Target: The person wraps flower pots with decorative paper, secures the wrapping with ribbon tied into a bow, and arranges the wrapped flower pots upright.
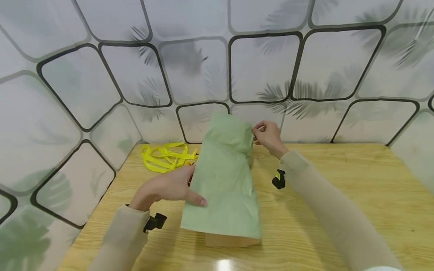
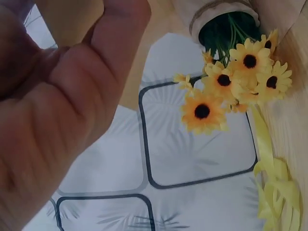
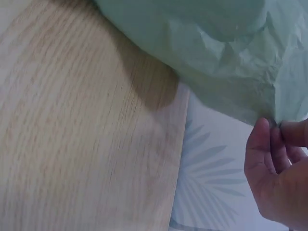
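Observation:
A tall sheet of pale green paper (image 1: 223, 184) stands in front of me, creased near its top right. Brown paper (image 1: 232, 240) shows under its near edge. My left hand (image 1: 171, 184) grips the sheet's left side, thumb lying on the green face and the other fingers mostly hidden behind. At the far right edge, my right hand (image 1: 268, 137) pinches the paper between thumb and fingertips, which the right wrist view shows closely. Yellow artificial flowers (image 2: 224, 80) in a pot (image 2: 187, 9) appear beside the left hand in the left wrist view; the paper largely hides them from the head.
A loose heap of yellow ribbon (image 1: 146, 156) lies on the wooden table (image 1: 322, 180), behind the left hand. Patterned cloth walls (image 1: 264, 67) rise at the table's back and sides.

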